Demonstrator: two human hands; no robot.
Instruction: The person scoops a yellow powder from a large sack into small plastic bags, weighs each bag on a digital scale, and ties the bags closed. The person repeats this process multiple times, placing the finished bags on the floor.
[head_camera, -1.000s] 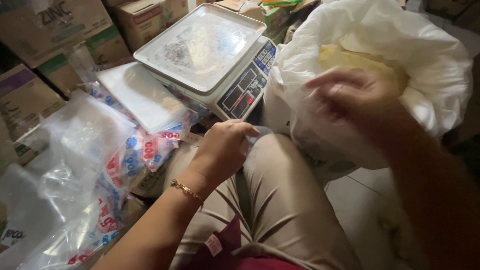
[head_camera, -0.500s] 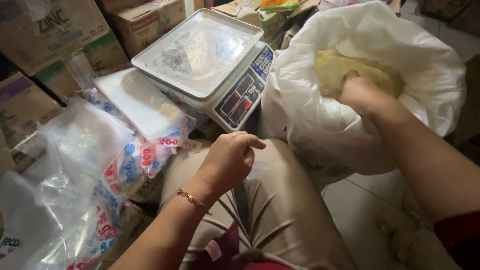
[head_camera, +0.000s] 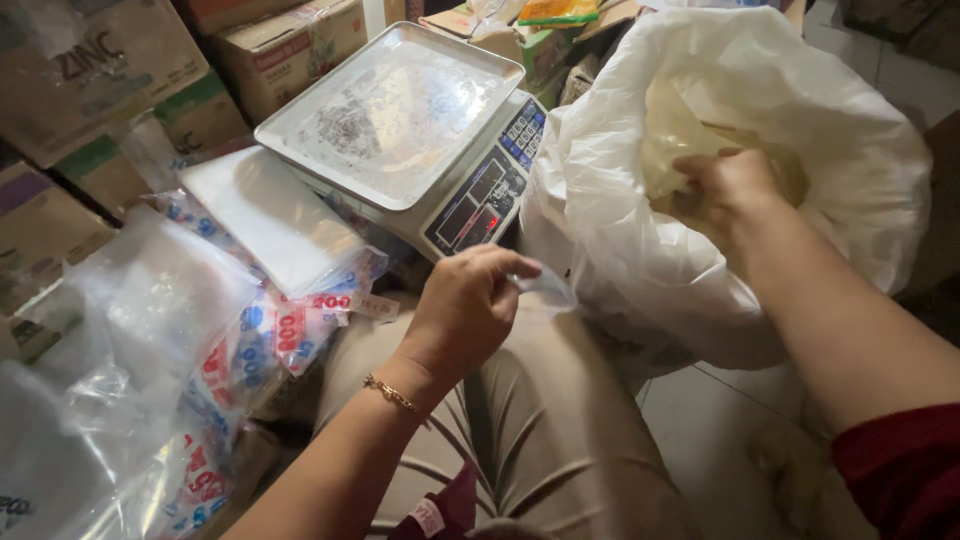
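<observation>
Head view: weighing scale (head_camera: 400, 120) beside white sack (head_camera: 850, 170), cardboard boxes (head_camera: 90, 70) behind.

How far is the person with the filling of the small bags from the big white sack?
Early stage. Set up: the scale stands ready, its tray bare, and flat packs of new bags lie beside it. In hand: the left hand pinches a small clear bag, and the right hand is inside the white sack at the yellowish contents. Left: no filled bag is visible.

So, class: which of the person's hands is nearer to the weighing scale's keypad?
Left. The left hand sits just below the scale's keypad, pinching a small clear bag. The right hand is farther off, inside the big white sack.
</observation>
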